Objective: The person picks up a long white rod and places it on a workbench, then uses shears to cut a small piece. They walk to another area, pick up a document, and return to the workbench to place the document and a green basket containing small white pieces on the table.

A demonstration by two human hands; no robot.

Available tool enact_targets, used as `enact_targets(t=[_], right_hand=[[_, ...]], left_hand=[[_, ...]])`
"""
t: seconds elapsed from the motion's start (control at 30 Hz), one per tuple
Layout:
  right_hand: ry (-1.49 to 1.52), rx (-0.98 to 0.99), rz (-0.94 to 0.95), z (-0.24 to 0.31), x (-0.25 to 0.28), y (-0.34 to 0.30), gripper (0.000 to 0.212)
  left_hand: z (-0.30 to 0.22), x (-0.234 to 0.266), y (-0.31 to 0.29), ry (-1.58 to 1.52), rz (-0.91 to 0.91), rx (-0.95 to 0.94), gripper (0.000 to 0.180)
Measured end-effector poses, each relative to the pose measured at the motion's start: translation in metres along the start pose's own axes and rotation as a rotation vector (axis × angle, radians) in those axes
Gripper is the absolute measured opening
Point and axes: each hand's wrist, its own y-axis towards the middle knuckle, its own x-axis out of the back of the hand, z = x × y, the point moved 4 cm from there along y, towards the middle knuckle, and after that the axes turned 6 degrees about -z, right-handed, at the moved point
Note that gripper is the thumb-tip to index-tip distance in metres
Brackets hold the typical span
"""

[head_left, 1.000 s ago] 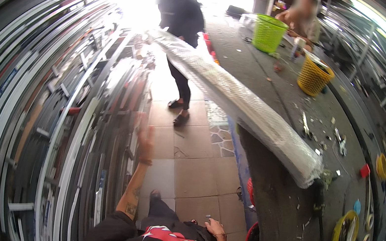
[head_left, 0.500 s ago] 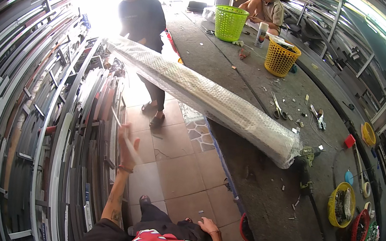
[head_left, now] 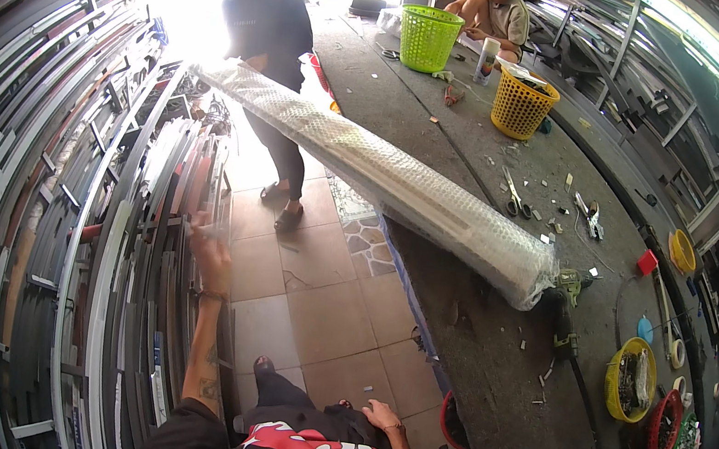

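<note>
My left hand [head_left: 210, 260] is raised in front of the rack of long metal profiles [head_left: 137, 284] on the left. Its fingers are smeared by motion, so whether they hold anything is unclear. Low in the middle, my right hand [head_left: 383, 416] hangs beside my dark trousers with fingers loosely apart and nothing in it. A long bundle in bubble wrap [head_left: 385, 177] lies slantwise across the workbench [head_left: 491, 337], its far end jutting past the edge towards a co-worker in dark clothes [head_left: 267, 34]. A green power drill [head_left: 564, 320] rests by its near end.
Scissors [head_left: 514, 195], pliers [head_left: 595, 224] and small scraps lie on the bench. A green basket [head_left: 428, 40], a spray can [head_left: 486, 62] and a yellow basket [head_left: 523, 108] stand farther back, near a second seated person [head_left: 495, 17]. Tiled floor [head_left: 339, 296] runs between rack and bench.
My left hand has moved left, closer to the rack, and its pose has changed. The standing co-worker has shifted slightly right. My right hand stays by my trousers.
</note>
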Motion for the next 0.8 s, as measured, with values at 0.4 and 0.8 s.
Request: enact_targets(t=[0.4,0.8], right_hand=[[0.005,0.008,0.003,-0.008,-0.002,0.002,0.050],[-0.034,0.037,0.012,-0.014,-0.019,0.013,0.051]], left_hand=[[0.025,-0.031,-0.014,-0.259,0.558,0.135,0.036],[0.071,-0.027,-0.006,-1.429,0.028,1.166,0.036]])
